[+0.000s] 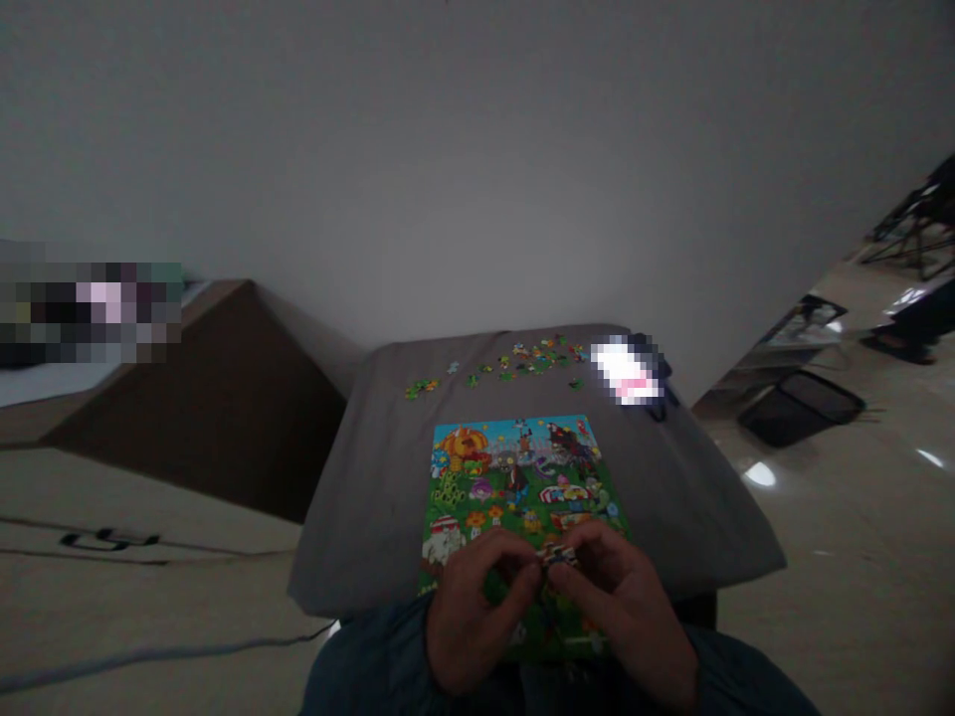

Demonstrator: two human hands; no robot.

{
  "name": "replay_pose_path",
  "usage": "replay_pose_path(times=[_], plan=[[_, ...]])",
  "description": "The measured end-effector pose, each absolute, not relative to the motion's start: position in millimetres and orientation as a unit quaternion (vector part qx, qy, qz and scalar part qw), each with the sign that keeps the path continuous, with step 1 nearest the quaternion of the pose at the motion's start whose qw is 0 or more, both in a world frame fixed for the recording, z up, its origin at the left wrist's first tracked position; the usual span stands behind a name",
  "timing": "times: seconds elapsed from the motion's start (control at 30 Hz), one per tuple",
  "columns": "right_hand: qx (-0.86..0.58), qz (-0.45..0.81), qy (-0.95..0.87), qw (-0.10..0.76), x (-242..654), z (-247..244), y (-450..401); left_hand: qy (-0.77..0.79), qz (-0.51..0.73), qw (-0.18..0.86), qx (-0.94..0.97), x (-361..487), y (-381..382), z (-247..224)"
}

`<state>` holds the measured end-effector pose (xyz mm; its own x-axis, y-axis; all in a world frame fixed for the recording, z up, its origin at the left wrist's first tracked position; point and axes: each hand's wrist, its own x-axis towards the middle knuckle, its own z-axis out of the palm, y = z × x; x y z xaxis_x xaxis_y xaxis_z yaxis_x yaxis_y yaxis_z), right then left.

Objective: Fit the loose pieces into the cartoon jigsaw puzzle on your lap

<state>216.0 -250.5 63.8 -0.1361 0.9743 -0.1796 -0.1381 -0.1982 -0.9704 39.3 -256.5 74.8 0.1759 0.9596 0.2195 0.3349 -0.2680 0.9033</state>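
My left hand point(477, 612) and my right hand point(631, 602) meet over the lower part of a colourful cartoon jigsaw puzzle point(511, 477). Between my fingertips are small joined puzzle pieces point(558, 554), pinched from both sides; the dim light blurs their exact number. Both hands are closed, thumbs against fingers. The puzzle's lower edge lies partly hidden under my hands and wrists. Beyond its top edge, loose puzzle pieces point(522, 359) are scattered on the grey cloth, with a small cluster of green and orange pieces point(422, 389) farther left.
A grey cloth point(365, 477) covers the table, which stands against a pale wall point(477, 179). At its back right glows a blurred bright object point(625, 370). A drawer cabinet point(149, 502) stands to the left. On the floor at right lies a black framed item point(802, 408).
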Motion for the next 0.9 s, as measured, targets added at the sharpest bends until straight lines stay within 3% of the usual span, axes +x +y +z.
replay_pose_path(times=[0.33, 0.57, 0.9], plan=[[-0.466, 0.636, -0.416, 0.453, 211, 53, -251, 0.508, 0.451, 0.397, 0.617, 35, -256, 66], [-0.425, 0.679, -0.32, 0.505, 209, 36, -250, 0.546, 0.411, 0.552, 0.478, 35, -249, 57], [-0.41, 0.692, -0.344, 0.485, 221, 27, -257, 0.548, 0.363, 0.545, 0.521, 45, -256, 45]])
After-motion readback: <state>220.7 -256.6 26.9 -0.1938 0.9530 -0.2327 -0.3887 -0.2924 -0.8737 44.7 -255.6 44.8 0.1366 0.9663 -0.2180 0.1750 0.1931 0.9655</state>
